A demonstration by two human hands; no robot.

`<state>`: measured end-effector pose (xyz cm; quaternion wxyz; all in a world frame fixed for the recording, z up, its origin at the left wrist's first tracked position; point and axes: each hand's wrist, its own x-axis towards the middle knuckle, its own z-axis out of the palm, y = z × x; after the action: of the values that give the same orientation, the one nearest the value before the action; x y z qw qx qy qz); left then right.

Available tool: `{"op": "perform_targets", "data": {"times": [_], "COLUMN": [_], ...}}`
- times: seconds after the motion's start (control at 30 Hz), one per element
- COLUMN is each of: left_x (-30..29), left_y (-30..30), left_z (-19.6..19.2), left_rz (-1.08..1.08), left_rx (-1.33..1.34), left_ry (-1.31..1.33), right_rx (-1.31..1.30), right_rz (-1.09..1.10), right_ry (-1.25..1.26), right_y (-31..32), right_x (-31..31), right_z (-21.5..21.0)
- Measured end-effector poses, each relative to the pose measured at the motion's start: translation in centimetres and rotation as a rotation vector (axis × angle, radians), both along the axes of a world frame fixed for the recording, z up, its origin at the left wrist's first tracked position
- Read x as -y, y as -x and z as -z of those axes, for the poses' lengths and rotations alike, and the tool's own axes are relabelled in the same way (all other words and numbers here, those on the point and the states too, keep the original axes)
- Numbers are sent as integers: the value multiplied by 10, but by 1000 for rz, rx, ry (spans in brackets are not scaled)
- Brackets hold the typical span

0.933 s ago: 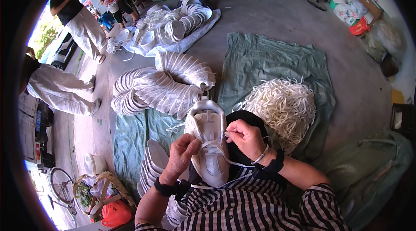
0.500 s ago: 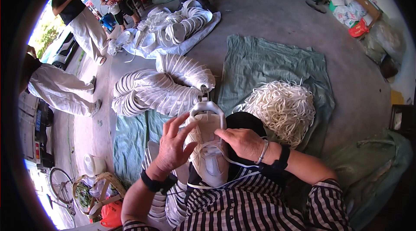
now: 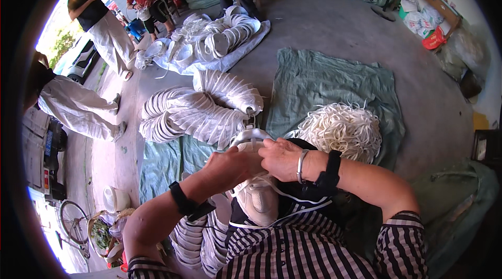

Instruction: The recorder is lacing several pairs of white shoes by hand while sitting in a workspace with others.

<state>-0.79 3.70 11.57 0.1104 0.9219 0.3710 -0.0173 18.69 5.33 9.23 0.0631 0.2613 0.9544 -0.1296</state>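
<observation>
A pale shoe upper (image 3: 259,203) points its toe toward me, in front of my striped shirt. Its curved white collar (image 3: 251,135) shows beyond my hands. My left hand (image 3: 230,166) lies across the upper from the left, fingers bent in and partly hidden. Beside it, my right hand (image 3: 285,158) is closed in a pinch over the upper's opening; what lies between its fingertips is too small to make out. A white shoelace (image 3: 300,199) runs from the upper to the right, below my right wrist, and a strand crosses under the toe.
Stacked white uppers (image 3: 201,109) lie ahead to the left, and more (image 3: 201,245) beside my left forearm. A heap of white laces (image 3: 342,132) sits on a green sheet (image 3: 334,77). Farther off are another pile of uppers (image 3: 214,41), seated people and two standing people. A white bucket (image 3: 115,199) stands left.
My left hand has swung right, from open beside the upper to bent across it. My right hand has stayed by the opening, turned inward. The two hands now meet and cover the upper's middle.
</observation>
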Motion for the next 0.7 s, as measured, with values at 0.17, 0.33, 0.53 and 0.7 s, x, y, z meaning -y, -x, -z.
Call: {"op": "perform_targets", "data": {"times": [0.17,0.33,0.53,0.7], "left_x": [-12,4,11,10], "left_y": [5,15,9,5], "left_z": [4,7,32,13], "left_rz": [-21,-114,-592,-327], "left_rx": [-2,293,981,478], "left_ry": [51,110,596,71], "right_rx": [71,-21,-852,-1786], "right_rz": [258,298,505,852], "right_ry": [173,133,154,788], "right_y": [15,17,-3,-21], "right_x": [-8,1,-7,-22], "right_z": [-10,0,15,0]}}
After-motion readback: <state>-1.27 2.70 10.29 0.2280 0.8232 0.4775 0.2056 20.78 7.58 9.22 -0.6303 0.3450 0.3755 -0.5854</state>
